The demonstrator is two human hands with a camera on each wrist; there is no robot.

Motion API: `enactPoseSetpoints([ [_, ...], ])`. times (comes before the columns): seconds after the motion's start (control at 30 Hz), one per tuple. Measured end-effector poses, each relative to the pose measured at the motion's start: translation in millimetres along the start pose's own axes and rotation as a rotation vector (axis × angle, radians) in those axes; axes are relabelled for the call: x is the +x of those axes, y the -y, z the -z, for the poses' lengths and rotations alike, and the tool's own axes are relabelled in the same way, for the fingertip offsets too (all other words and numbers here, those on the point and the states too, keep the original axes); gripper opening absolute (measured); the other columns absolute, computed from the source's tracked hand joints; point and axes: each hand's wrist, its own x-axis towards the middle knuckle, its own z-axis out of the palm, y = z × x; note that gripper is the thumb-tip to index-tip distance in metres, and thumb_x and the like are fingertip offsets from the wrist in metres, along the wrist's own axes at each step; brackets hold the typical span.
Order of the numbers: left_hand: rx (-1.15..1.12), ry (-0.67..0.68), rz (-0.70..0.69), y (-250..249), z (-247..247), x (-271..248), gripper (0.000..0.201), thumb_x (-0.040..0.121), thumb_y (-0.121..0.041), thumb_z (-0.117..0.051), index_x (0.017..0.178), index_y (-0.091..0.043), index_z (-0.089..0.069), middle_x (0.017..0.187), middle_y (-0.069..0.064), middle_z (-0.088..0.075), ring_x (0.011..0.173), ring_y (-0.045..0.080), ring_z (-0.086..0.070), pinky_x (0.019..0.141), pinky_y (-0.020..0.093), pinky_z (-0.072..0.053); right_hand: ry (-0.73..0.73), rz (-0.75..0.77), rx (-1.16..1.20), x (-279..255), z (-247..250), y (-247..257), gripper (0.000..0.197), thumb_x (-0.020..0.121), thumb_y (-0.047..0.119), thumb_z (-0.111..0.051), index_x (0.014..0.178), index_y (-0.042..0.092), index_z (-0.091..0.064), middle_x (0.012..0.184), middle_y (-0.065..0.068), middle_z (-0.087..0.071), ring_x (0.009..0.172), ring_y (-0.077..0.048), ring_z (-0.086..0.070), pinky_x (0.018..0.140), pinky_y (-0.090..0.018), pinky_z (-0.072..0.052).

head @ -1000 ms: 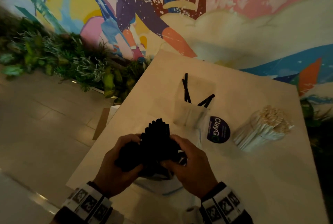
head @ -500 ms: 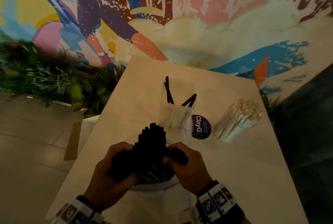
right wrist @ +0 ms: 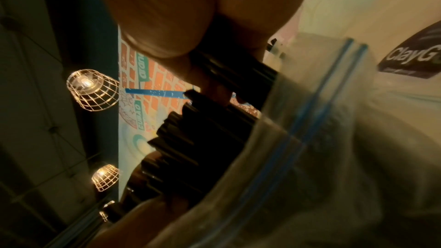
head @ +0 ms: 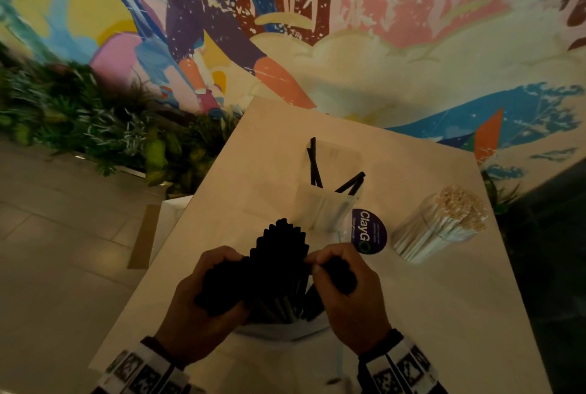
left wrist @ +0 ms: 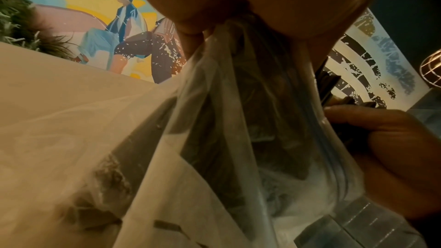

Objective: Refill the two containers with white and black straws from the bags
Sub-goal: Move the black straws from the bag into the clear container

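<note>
A thick bundle of black straws [head: 280, 251] sticks up out of a clear zip bag [head: 279, 327] near the table's front edge. My left hand [head: 222, 270] grips the bundle's left side, with its fingers pinching the bag's plastic [left wrist: 238, 91]. My right hand [head: 326, 266] curls round a clump of black straws [right wrist: 205, 135] on the right side, just above the bag's blue zip line [right wrist: 317, 120]. Behind stands a clear container [head: 329, 203] with a few black straws leaning in it. A clear bag of white straws [head: 440, 228] lies on its side at the right.
A round dark sticker reading ClayGo [head: 369, 231] lies between the container and the white straws. The pale table [head: 428, 314] stands against a painted wall, with plants [head: 95, 127] and a tiled floor to its left. The table's left edge runs close beside my left wrist.
Both hands have kept their hold on the black bundle. The clump under my right hand has spread a little to the right. The head view has shifted.
</note>
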Motion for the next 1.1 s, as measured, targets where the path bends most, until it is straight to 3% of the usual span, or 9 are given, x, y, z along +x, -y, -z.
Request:
enactPoseSetpoints([
  [0.1, -0.023, -0.005, 0.0, 2.3, 1.0, -2.8, 0.05, 0.061, -0.023, -0.072, 0.105, -0.036, -0.051, 0.101, -0.017, -0.061, 0.084, 0.008, -0.064, 0.07, 0.019, -0.055, -0.001, -0.014, -0.012, -5.3, 0.9, -5.9, 0.02, 0.086, 0.004, -0.064, 0.08, 0.022, -0.059, 0.079, 0.005, -0.069, 0.068, -0.02, -0.066, 0.063, -0.034, -0.056],
  [0.27, -0.009, -0.007, -0.012, 2.6, 2.5, -3.7, 0.05, 0.061, -0.024, -0.072, 0.105, -0.035, -0.05, 0.103, -0.016, -0.06, 0.087, 0.007, -0.063, 0.072, 0.017, -0.055, 0.173, -0.178, -0.12, -20.2, -1.8, -31.1, 0.015, 0.073, 0.036, -0.054, 0.074, 0.021, -0.056, 0.063, -0.004, -0.059, 0.054, -0.018, -0.054, 0.053, -0.038, -0.045],
  [0.43, -0.028, -0.002, -0.032, 1.3, 2.2, -2.8, 0.048, 0.062, -0.024, -0.072, 0.104, -0.035, -0.051, 0.101, -0.02, -0.06, 0.085, 0.003, -0.063, 0.072, 0.011, -0.052, 0.062, -0.187, -0.032, -16.9, 3.1, -23.1, 0.008, 0.083, 0.014, -0.067, 0.076, 0.014, -0.062, 0.07, -0.003, -0.066, 0.064, -0.025, -0.066, 0.064, -0.045, -0.055],
  [0.57, -0.021, -0.003, -0.025, 1.0, 1.6, -2.8, 0.047, 0.062, -0.024, -0.071, 0.103, -0.036, -0.051, 0.096, -0.021, -0.06, 0.077, 0.007, -0.061, 0.07, 0.01, -0.052, 0.129, -0.276, -0.005, -22.4, 2.3, -28.1, 0.007, 0.073, 0.031, -0.06, 0.071, 0.025, -0.059, 0.07, -0.003, -0.065, 0.062, -0.022, -0.062, 0.063, -0.051, -0.053],
  [0.67, -0.057, -0.003, -0.016, 2.5, 2.3, -3.8, 0.046, 0.062, -0.023, -0.072, 0.102, -0.036, -0.053, 0.099, -0.021, -0.061, 0.085, 0.003, -0.063, 0.073, 0.011, -0.052, 0.095, -0.307, 0.182, -19.3, 6.9, -11.0, 0.014, 0.078, 0.004, -0.068, 0.069, 0.01, -0.059, 0.08, -0.015, -0.07, 0.074, -0.047, -0.061, 0.067, -0.055, -0.053],
  [0.73, -0.071, -0.009, -0.024, 2.4, 2.7, -4.6, 0.046, 0.063, -0.023, -0.072, 0.102, -0.039, -0.054, 0.101, -0.021, -0.06, 0.089, 0.003, -0.063, 0.075, 0.011, -0.052, 0.034, -0.263, 0.272, -11.1, 14.9, 11.0, 0.025, 0.077, -0.011, -0.065, 0.064, 0.008, -0.056, 0.083, -0.018, -0.071, 0.08, -0.042, -0.064, 0.069, -0.04, -0.057],
  [0.8, -0.076, -0.012, -0.025, 2.7, 3.5, -4.9, 0.046, 0.063, -0.023, -0.071, 0.102, -0.038, -0.054, 0.103, -0.021, -0.06, 0.091, 0.002, -0.063, 0.076, 0.01, -0.051, 0.023, -0.189, 0.351, -0.5, 24.6, 36.7, 0.022, 0.069, -0.008, -0.063, 0.062, 0.011, -0.056, 0.077, -0.022, -0.068, 0.077, -0.032, -0.067, 0.07, -0.03, -0.055],
  [0.97, -0.091, -0.012, -0.013, 4.7, 3.6, -3.9, 0.046, 0.063, -0.021, -0.072, 0.102, -0.037, -0.054, 0.103, -0.019, -0.059, 0.092, 0.003, -0.063, 0.078, 0.01, -0.051, 0.017, 0.014, 0.454, 32.0, 54.2, 96.2, 0.024, 0.072, -0.007, -0.067, 0.067, 0.013, -0.054, 0.074, -0.022, -0.065, 0.068, -0.031, -0.062, 0.069, -0.036, -0.055],
  [1.1, -0.117, -0.012, -0.001, 3.8, 3.3, -3.7, 0.048, 0.06, -0.022, -0.073, 0.1, -0.042, -0.055, 0.102, -0.019, -0.061, 0.091, 0.002, -0.064, 0.078, 0.01, -0.051, -0.122, 0.358, 0.419, 74.2, 71.4, 129.5, 0.024, 0.077, -0.007, -0.063, 0.08, 0.01, -0.046, 0.074, -0.008, -0.066, 0.073, -0.031, -0.06, 0.078, -0.041, -0.053],
])
